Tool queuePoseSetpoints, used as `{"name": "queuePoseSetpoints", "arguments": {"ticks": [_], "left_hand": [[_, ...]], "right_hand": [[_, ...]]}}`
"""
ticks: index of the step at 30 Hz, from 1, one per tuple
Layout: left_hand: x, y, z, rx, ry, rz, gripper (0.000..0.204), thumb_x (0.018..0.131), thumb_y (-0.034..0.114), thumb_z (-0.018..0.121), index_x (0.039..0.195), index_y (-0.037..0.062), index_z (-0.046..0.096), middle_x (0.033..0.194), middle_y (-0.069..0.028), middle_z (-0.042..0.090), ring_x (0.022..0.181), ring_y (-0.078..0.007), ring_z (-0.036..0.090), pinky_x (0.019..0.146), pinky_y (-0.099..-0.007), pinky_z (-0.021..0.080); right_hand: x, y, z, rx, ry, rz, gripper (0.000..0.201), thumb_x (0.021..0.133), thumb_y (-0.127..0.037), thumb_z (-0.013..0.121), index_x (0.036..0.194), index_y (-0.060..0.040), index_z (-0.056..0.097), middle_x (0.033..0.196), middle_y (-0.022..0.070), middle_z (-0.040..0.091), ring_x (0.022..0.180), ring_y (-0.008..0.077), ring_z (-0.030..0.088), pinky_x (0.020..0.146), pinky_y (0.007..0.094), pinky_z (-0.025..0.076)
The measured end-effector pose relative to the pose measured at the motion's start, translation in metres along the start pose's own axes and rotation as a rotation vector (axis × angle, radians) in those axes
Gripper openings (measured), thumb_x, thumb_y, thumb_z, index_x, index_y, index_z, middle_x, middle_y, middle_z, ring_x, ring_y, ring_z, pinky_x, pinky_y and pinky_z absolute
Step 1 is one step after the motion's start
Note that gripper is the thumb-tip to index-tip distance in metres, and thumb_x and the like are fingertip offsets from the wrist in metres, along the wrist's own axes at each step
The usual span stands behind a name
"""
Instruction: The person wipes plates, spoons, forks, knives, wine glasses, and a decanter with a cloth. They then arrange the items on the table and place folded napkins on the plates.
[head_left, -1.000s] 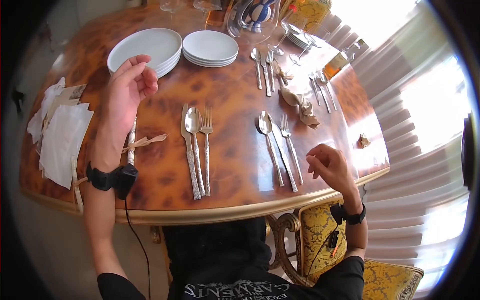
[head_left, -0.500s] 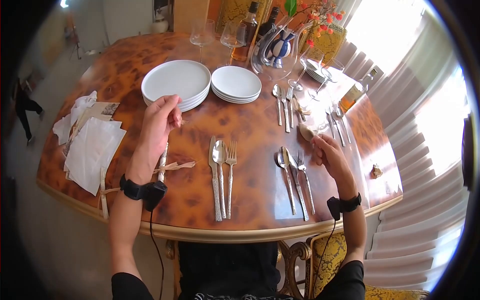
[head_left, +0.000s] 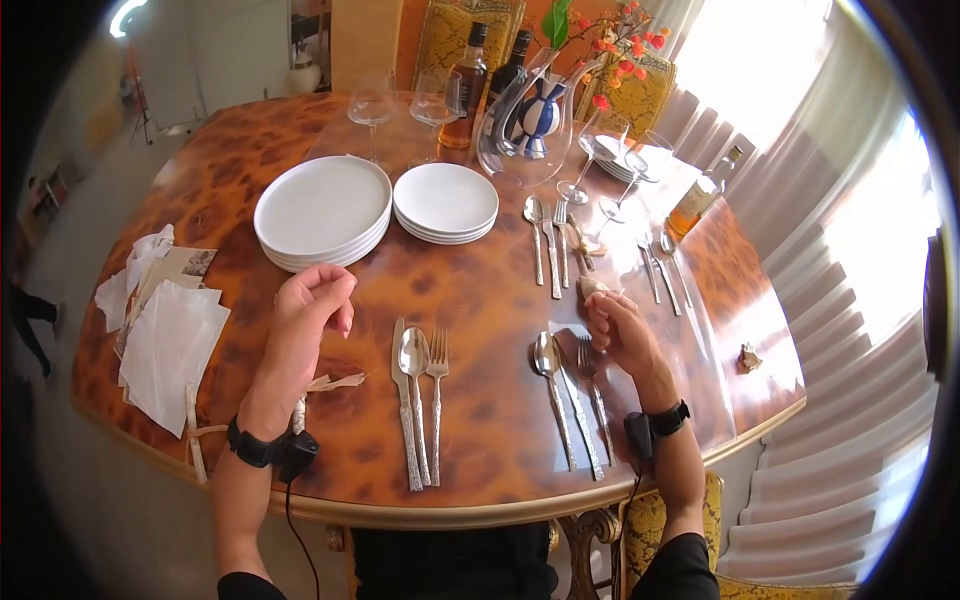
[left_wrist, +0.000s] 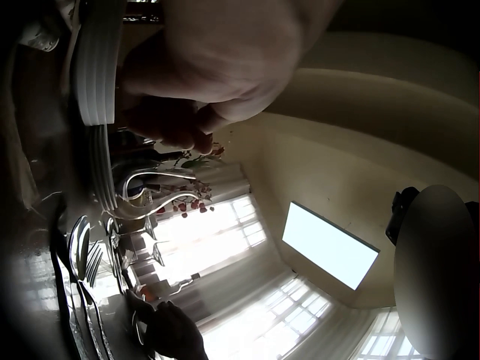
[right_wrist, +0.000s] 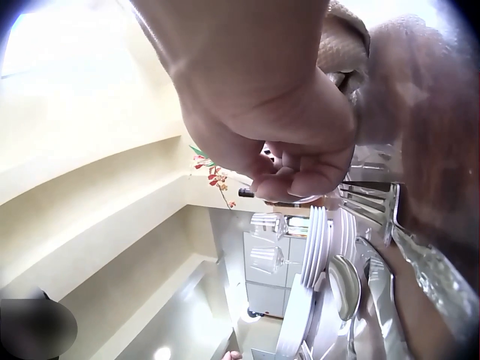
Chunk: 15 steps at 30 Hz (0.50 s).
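My right hand (head_left: 625, 330) pinches a beige cloth napkin (head_left: 590, 286), mostly hidden behind the fingers; in the right wrist view its woven folds (right_wrist: 343, 46) show beside the hand. This hand is above a spoon (head_left: 546, 352), a knife (head_left: 580, 415) and a fork (head_left: 594, 385). My left hand (head_left: 315, 305) hovers in front of the large white plates (head_left: 325, 210), fingers loosely curled around nothing. Below its wrist, a strip of straw-coloured ribbon (head_left: 335, 382) sticks out. Between the hands lie another knife (head_left: 407, 420), spoon (head_left: 414, 355) and fork (head_left: 437, 370).
Small white plates (head_left: 446, 200) are stacked beside the large ones. Stemmed glasses (head_left: 370, 103), bottles (head_left: 465, 90) and a glass decanter (head_left: 500, 150) stand at the back. White papers (head_left: 175, 340) lie at left, a bottle (head_left: 697, 200) at right.
My right hand has reached forward, taken hold of the beige napkin, and moved left with it. My left hand stays raised near the plates, its fingers loosely curled. The head view has tilted up.
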<state>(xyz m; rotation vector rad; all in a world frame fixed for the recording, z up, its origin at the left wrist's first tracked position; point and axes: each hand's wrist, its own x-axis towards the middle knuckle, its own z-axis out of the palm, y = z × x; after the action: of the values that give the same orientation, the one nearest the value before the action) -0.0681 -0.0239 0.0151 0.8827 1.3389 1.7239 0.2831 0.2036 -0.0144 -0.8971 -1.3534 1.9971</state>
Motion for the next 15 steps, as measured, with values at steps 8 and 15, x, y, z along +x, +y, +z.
{"name": "queuePoseSetpoints", "arguments": {"ticks": [8, 15], "left_hand": [[-0.0046, -0.0057, 0.0077, 0.089, -0.028, 0.022, 0.015, 0.098, 0.018, 0.057, 0.090, 0.0050, 0.055, 0.056, 0.0004, 0.050, 0.049, -0.0074, 0.048, 0.049, -0.0217, 0.038], [-0.0032, -0.0052, 0.0057, 0.033, -0.004, 0.035, 0.016, 0.095, 0.017, 0.061, 0.089, 0.0026, 0.059, 0.061, 0.0003, 0.055, 0.051, -0.0066, 0.049, 0.050, -0.0212, 0.039]], "right_hand": [[-0.0046, 0.0066, -0.0001, 0.009, 0.065, 0.028, 0.023, 0.099, -0.028, 0.055, 0.089, -0.0068, 0.056, 0.063, -0.0022, 0.044, 0.051, 0.0103, 0.043, 0.046, 0.0242, 0.035], [-0.0075, 0.0029, 0.0003, -0.011, 0.032, 0.038, 0.024, 0.099, -0.026, 0.055, 0.089, -0.0052, 0.056, 0.063, -0.0011, 0.047, 0.050, 0.0109, 0.047, 0.046, 0.0248, 0.037]]}}
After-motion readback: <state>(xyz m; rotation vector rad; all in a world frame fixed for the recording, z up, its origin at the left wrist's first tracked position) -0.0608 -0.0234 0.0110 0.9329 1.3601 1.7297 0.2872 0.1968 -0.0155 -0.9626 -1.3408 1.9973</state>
